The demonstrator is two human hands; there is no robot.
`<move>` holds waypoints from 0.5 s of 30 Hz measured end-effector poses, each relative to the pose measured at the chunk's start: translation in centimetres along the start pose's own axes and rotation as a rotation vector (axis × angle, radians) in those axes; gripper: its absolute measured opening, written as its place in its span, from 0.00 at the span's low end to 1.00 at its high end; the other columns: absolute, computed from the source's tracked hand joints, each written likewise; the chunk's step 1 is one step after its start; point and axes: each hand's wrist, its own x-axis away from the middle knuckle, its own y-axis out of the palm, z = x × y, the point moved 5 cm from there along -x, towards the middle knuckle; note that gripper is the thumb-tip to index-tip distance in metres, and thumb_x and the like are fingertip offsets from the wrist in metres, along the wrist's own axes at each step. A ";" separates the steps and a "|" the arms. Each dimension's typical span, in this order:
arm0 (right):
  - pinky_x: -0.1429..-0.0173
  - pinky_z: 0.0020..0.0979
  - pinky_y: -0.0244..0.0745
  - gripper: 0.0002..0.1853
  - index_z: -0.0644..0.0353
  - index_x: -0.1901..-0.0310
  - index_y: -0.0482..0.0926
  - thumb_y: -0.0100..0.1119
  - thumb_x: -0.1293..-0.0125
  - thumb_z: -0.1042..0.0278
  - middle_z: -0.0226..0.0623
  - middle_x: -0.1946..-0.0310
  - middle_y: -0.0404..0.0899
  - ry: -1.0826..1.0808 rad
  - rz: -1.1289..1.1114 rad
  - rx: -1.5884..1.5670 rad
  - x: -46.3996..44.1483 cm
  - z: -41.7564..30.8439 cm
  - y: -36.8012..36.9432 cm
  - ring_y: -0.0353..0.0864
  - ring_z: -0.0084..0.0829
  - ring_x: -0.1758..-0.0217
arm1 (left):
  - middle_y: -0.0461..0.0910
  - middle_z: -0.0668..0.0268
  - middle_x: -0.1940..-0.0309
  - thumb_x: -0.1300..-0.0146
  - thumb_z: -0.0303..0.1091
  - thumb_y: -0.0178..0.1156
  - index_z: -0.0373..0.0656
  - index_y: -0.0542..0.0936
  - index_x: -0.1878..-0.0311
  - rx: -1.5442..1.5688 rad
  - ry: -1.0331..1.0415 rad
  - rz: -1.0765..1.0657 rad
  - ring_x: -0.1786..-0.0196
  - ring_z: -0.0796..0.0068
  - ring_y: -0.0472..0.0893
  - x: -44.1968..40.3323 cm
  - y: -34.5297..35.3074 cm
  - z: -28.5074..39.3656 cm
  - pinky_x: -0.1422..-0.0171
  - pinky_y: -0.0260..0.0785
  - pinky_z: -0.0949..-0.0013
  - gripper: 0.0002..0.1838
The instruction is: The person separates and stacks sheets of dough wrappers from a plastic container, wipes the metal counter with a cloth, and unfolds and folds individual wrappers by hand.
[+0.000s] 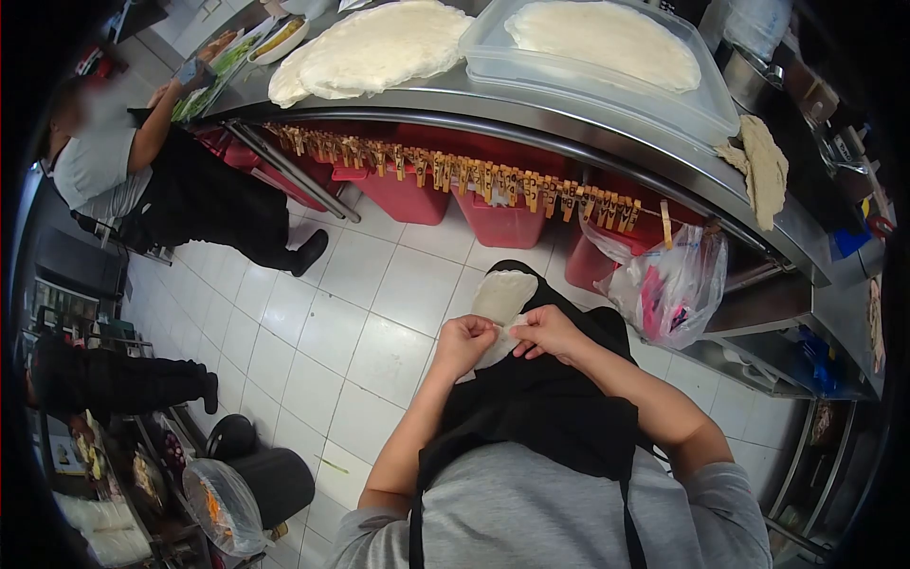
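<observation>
A pale, flat, oval piece [504, 296] with a scalloped edge lies over my lap on the black apron. My left hand [464, 345] pinches its near part, thumb and fingertips pressed together. Close on the right, my right hand [548, 335] also has its fingers closed on the same piece. The fingertips of both hands are only a short gap apart. Whether the piece is cloth or dough cannot be made out.
Ahead, a steel counter [607, 119] bears large pale sheets [379, 47] and a plastic tub [597, 71]. Clothespins [493, 180] hang along its edge above red bins [408, 194]. A plastic bag [668, 289] hangs right. Two people [104, 161] stand left; a black bin [275, 484] is lower left.
</observation>
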 end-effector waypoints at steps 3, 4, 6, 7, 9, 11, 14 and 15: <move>0.71 0.22 0.78 0.10 0.66 0.61 0.79 0.60 0.35 0.67 0.36 0.69 0.82 0.002 0.005 -0.040 -0.1 -0.1 0.0 0.85 0.25 0.68 | 0.82 0.65 0.71 0.45 0.27 0.67 0.34 0.82 0.66 -0.015 -0.002 -0.018 0.70 0.83 0.78 0.5 0.0 0.0 0.63 0.72 0.77 0.07; 0.70 0.22 0.78 0.09 0.66 0.61 0.79 0.60 0.36 0.67 0.36 0.69 0.82 0.001 0.010 -0.061 -0.1 -0.1 0.0 0.85 0.25 0.68 | 0.82 0.64 0.71 0.44 0.27 0.66 0.34 0.82 0.67 -0.079 0.020 -0.012 0.70 0.82 0.78 0.8 0.2 0.1 0.64 0.72 0.76 0.06; 0.73 0.22 0.77 0.09 0.67 0.62 0.78 0.60 0.36 0.68 0.36 0.70 0.81 -0.014 0.012 -0.059 0.1 -0.4 0.3 0.84 0.25 0.70 | 0.82 0.64 0.70 0.44 0.27 0.66 0.33 0.83 0.68 -0.157 0.082 0.007 0.70 0.81 0.79 1.1 0.5 0.5 0.64 0.72 0.76 0.06; 0.75 0.22 0.77 0.09 0.67 0.62 0.78 0.61 0.37 0.68 0.36 0.70 0.81 -0.021 0.013 -0.058 0.2 -0.6 0.5 0.84 0.25 0.71 | 0.82 0.64 0.69 0.45 0.26 0.67 0.33 0.83 0.68 -0.172 0.124 0.020 0.69 0.81 0.79 1.2 0.6 0.7 0.63 0.73 0.76 0.06; 0.74 0.22 0.77 0.10 0.67 0.63 0.78 0.61 0.36 0.67 0.36 0.70 0.81 -0.057 0.007 0.033 0.1 -0.5 0.8 0.84 0.25 0.71 | 0.82 0.64 0.67 0.45 0.25 0.66 0.33 0.83 0.69 -0.194 0.196 0.034 0.68 0.79 0.80 1.5 0.9 1.3 0.62 0.73 0.75 0.05; 0.74 0.22 0.78 0.10 0.67 0.63 0.78 0.61 0.36 0.67 0.36 0.70 0.81 -0.072 0.010 0.082 0.0 -0.4 0.7 0.84 0.24 0.72 | 0.82 0.62 0.66 0.45 0.24 0.65 0.33 0.83 0.69 -0.210 0.259 0.039 0.68 0.75 0.81 1.7 1.3 1.8 0.62 0.74 0.74 0.04; 0.73 0.23 0.78 0.10 0.67 0.64 0.78 0.62 0.36 0.67 0.36 0.71 0.81 -0.056 0.011 0.082 -0.2 -0.2 0.5 0.83 0.25 0.72 | 0.82 0.59 0.66 0.46 0.24 0.64 0.32 0.83 0.69 -0.280 0.384 0.057 0.67 0.71 0.83 1.6 1.5 1.8 0.62 0.75 0.71 0.04; 0.73 0.23 0.78 0.10 0.67 0.64 0.78 0.62 0.36 0.67 0.36 0.72 0.81 -0.048 0.010 0.072 -0.2 -0.2 0.5 0.83 0.25 0.73 | 0.82 0.59 0.66 0.46 0.23 0.63 0.32 0.83 0.69 -0.322 0.407 0.065 0.67 0.70 0.83 1.7 1.5 2.2 0.62 0.75 0.71 0.04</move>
